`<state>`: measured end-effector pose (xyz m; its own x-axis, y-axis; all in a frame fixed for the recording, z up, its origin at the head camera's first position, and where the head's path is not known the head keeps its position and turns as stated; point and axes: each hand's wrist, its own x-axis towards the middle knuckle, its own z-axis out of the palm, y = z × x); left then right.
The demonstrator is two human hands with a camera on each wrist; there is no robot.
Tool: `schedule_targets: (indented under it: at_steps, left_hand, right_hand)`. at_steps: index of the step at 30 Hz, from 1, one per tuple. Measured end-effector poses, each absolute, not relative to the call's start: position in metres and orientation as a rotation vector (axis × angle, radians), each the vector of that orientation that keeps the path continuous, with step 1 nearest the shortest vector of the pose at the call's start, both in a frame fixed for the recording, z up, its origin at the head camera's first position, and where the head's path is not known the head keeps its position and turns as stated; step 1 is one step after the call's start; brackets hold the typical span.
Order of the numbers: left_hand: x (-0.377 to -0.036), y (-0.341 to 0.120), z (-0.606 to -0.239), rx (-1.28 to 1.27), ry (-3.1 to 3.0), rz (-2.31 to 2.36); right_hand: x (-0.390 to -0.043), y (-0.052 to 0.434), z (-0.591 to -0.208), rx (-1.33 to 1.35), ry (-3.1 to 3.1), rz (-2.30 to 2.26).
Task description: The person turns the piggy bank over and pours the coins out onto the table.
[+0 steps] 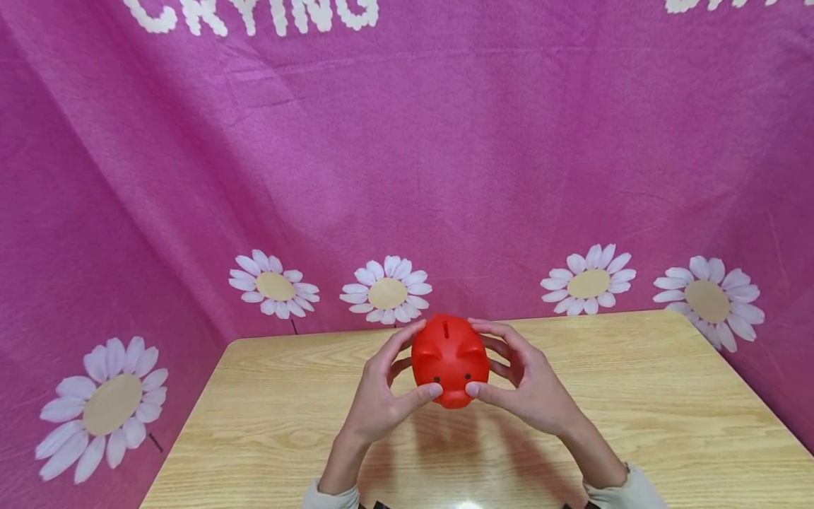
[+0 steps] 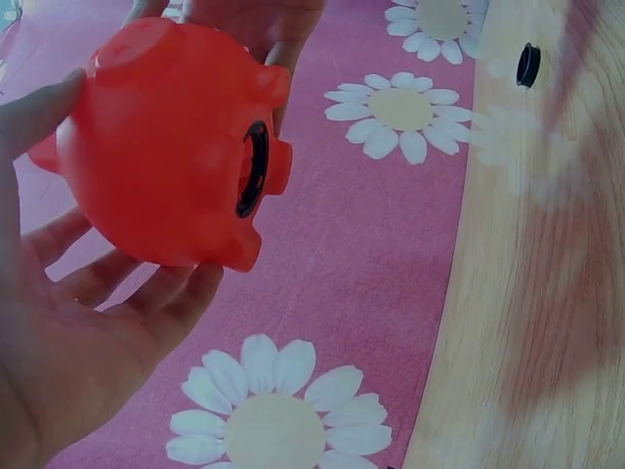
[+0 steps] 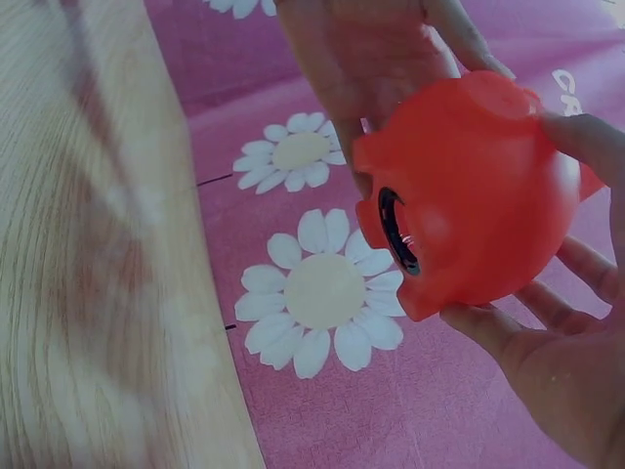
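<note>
A red piggy bank [image 1: 449, 357] is held above the table, its snout towards me and the coin slot on top. My left hand [image 1: 380, 401] grips its left side, thumb near the snout and fingers round the back. On the opposite side my right hand [image 1: 535, 390] holds it the same way. Both wrist views show its underside, with short feet and a round hole edged by a black ring [image 2: 253, 169]. In the left wrist view, a small black round cap [image 2: 528, 65] sits on the table, apart from both hands.
The light wood table [image 1: 286, 396] has rounded far corners. Behind it and to the sides hangs a pink-purple cloth [image 1: 445, 155] printed with white daisies and letters. Shadows of the hands and piggy bank fall on the wood.
</note>
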<state>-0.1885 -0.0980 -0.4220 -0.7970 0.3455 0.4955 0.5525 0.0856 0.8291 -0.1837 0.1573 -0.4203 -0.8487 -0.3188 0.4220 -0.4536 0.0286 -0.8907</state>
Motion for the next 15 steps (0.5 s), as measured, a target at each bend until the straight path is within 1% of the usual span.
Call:
schedule_targets:
  at_steps: [7,15]
  left_hand:
    - [-0.1853,-0.0975,-0.4203,-0.880,-2.193,-1.800]
    - [-0.1865,-0.0994,-0.4206,-0.991,-2.096,-1.792]
  right_hand:
    - [-0.1842,0.1588,-0.4196,0.862,-2.163,1.960]
    - [-0.1839,0.1603,-0.4185,0.951,-2.137,1.897]
